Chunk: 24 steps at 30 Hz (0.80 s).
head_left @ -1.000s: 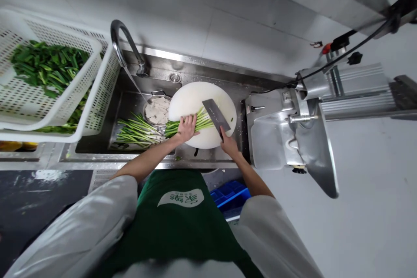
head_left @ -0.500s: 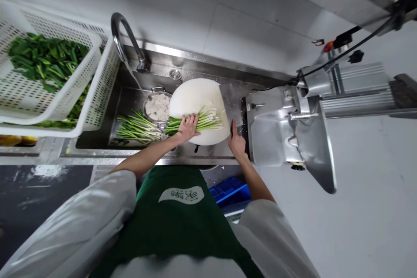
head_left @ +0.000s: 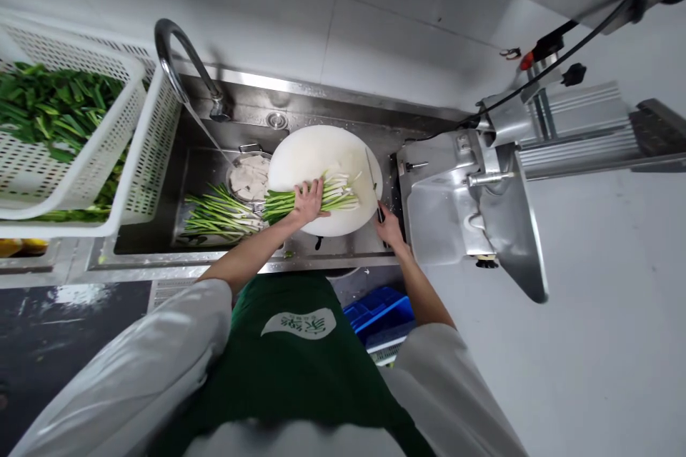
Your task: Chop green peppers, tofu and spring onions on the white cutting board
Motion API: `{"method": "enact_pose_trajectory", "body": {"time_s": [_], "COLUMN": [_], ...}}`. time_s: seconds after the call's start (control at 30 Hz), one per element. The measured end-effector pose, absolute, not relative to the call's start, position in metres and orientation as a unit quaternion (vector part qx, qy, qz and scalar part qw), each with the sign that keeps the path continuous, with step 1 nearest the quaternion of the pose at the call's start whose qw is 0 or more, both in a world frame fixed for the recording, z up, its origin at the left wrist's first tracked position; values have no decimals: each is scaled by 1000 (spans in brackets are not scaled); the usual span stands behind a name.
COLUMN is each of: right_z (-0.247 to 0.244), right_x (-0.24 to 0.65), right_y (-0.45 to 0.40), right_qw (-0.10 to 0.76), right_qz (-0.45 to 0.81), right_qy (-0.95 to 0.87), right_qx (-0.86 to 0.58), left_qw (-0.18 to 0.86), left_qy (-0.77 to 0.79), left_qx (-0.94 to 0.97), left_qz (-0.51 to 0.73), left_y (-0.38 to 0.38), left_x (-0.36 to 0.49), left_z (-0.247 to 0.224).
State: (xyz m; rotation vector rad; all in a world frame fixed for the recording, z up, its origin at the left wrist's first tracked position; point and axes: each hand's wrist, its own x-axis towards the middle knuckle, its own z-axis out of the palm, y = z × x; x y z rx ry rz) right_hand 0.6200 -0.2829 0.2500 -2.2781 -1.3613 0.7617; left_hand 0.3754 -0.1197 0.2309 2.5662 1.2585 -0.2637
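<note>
On a round white cutting board (head_left: 300,150) lies a bunch of green onions (head_left: 343,194), white ends to the right. My left hand (head_left: 308,203) lies over the bunch, fingers on top and thumb toward the near side, holding it to the board. My right hand (head_left: 389,228) is closed round the dark handle of a kitchen knife (head_left: 371,170). The blade stands edge-down over the board's right side, seen nearly edge-on, a little right of the white ends. Left of the board, more green onions (head_left: 217,216) lie in the sink.
Water runs from a curved faucet (head_left: 187,50) into a pot of pale pieces (head_left: 251,177) in the sink (head_left: 161,237). White baskets (head_left: 115,150) with cut greens stand at left. A metal slicer (head_left: 514,221) stands close on the right. Below is a blue crate (head_left: 378,314).
The knife has turned from lying nearly flat beside the board to upright over its right side, moving left with my right hand. My left hand stays on the green onions. The view has shifted slightly.
</note>
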Motion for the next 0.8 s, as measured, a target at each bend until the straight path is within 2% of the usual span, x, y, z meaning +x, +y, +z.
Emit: {"method": "enact_pose_trajectory", "body": {"time_s": [0.17, 0.37, 0.47, 0.57, 0.67, 0.8], "right_z": [239, 265, 276, 274, 264, 256], "right_x": [601, 614, 596, 548, 499, 474], "right_y": [-287, -261, -252, -253, -257, -262], "right_qw": [197, 102, 73, -16, -106, -142], "right_qz": [335, 453, 345, 230, 222, 222], "right_qy": [-523, -455, -496, -523, -537, -526], "right_qx": [-758, -760, -794, -821, -807, -809], "left_qw": [135, 137, 128, 131, 145, 155], "left_qy": [452, 469, 467, 453, 431, 411], "left_qx": [879, 869, 873, 880, 886, 894], "left_qz": [-77, -79, -60, -60, -85, -87], "left_y": [-116, -117, -123, -128, -128, -124], "left_x": [387, 386, 382, 379, 378, 376], "left_z": [230, 231, 229, 225, 222, 221]}}
